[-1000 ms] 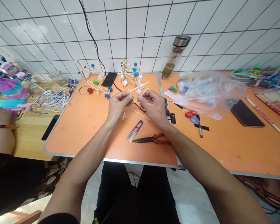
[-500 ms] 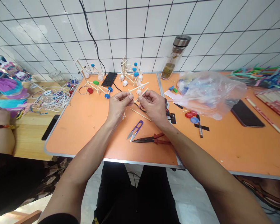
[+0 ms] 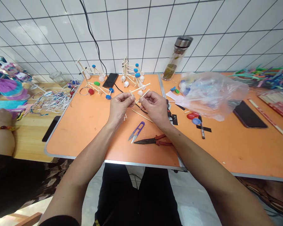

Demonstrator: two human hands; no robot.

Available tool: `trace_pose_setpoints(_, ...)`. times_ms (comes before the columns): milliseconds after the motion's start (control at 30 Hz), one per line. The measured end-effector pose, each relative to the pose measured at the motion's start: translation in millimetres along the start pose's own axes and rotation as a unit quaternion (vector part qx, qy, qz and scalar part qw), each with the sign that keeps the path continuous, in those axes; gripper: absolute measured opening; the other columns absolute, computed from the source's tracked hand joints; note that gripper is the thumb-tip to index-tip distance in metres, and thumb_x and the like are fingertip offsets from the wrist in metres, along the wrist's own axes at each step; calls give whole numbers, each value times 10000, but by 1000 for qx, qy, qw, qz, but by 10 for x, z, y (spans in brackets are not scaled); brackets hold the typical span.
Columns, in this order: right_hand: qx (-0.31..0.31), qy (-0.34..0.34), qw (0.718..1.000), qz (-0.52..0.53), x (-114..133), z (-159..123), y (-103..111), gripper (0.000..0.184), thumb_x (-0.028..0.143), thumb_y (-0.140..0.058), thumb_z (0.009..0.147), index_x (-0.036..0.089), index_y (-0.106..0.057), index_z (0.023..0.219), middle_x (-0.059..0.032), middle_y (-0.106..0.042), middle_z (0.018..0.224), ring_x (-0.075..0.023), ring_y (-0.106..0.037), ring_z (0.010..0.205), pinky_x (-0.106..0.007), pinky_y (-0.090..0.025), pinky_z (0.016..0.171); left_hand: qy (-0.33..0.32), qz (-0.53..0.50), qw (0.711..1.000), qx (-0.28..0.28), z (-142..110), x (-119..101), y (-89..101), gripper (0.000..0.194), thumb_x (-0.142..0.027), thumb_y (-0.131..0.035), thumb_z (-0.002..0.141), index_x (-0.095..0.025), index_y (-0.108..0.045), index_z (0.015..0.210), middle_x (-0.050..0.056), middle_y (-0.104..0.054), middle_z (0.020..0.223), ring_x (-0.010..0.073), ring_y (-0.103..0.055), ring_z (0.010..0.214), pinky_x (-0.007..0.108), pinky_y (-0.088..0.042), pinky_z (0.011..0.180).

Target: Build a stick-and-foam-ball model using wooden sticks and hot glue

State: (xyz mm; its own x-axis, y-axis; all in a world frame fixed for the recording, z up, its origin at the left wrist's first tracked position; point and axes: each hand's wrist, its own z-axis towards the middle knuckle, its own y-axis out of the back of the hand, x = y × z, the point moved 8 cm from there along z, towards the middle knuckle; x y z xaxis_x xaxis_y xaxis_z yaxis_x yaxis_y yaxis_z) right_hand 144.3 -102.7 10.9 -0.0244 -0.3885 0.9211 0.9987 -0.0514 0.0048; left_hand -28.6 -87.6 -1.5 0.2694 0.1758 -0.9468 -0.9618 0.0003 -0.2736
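Above the orange counter (image 3: 85, 125), between its near and far edges, a thin wooden stick (image 3: 131, 93) is pinched in the left hand (image 3: 120, 106) and a companion stick (image 3: 146, 92) in the right hand (image 3: 155, 108), the fingers of each clamped on the wood. Whether the 2 pieces are joined where their lower ends draw near cannot be told. Very little weight is to be expected, with a stiff, dry feel and scant slip; under bending, a snap would be likely. A light hold close to the lower ends is judged best. Toward the counter's near edge, 1 pair of purple snips (image 3: 141, 128) and red-handled pliers (image 3: 146, 141) are laid, with a loose stick (image 3: 142, 115) seen just beside the right hand.
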Motion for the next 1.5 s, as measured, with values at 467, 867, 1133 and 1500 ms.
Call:
trace_pose_setpoints(467, 0, 5, 1000, 6, 4, 5, 4, 410, 601, -881, 906, 244, -691, 834, 27, -710, 749, -118, -663, 607, -258, -580, 612, 1, -6, 1000, 0, 1, -2, 4, 432, -491, -1059, 655, -182, -811, 829, 13, -758, 736, 111, -694, 669, 258, -610, 704)
trace_pose_setpoints(867, -2, 5, 1000, 1, 11, 10, 5, 417, 612, -877, 902, 245, -693, 833, 25, -712, 752, -116, -645, 594, -262, -590, 617, 1, -3, 1000, -3, 3, -12, -2, 451, -501, -1064, 638, -179, -806, 821, 12, -758, 733, 110, -692, 666, 253, -606, 696)
trace_pose_setpoints(1133, -4, 1, 1000, -2, 24, 5, -4, 448, 651, -877, 890, 250, -686, 829, 26, -704, 737, -124, -644, 602, -272, -618, 631, 4, 4, 1000, -5, 2, 2, 4, 426, -483, -1055, 672, -182, -803, 837, 13, -757, 743, 113, -693, 673, 263, -612, 713)
trace_pose_setpoints(1500, 0, 3, 1000, 1, 22, 4, 0, 442, 645, -869, 905, 249, -685, 835, 23, -706, 749, -120, -644, 592, -268, -600, 618, 2, -7, 1000, 1, 6, 2, 3, 445, -493, -1060, 654, -176, -807, 836, 16, -756, 744, 110, -687, 670, 258, -605, 703)
